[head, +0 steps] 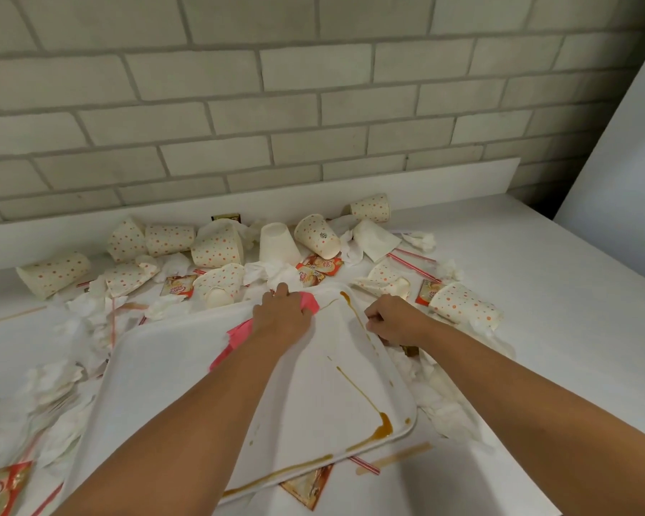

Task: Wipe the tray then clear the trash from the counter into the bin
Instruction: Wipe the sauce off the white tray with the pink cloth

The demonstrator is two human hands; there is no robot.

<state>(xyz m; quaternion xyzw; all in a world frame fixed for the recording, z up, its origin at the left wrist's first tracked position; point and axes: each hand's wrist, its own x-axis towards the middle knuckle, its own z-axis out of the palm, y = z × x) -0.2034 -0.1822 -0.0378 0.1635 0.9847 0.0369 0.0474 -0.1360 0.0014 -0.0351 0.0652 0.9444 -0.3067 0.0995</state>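
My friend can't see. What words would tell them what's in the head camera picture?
A person's left hand holds a pink cloth on a white tray streaked with brown spill, while the right hand grips the tray's right rim. Spotted paper cups, crumpled napkins and sachets litter the white counter around it.

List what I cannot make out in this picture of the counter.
Bin: nowhere in the head view.
Cloth: head view, mostly covered by the left arm.
Sachet: head view, upper part hidden under the tray.
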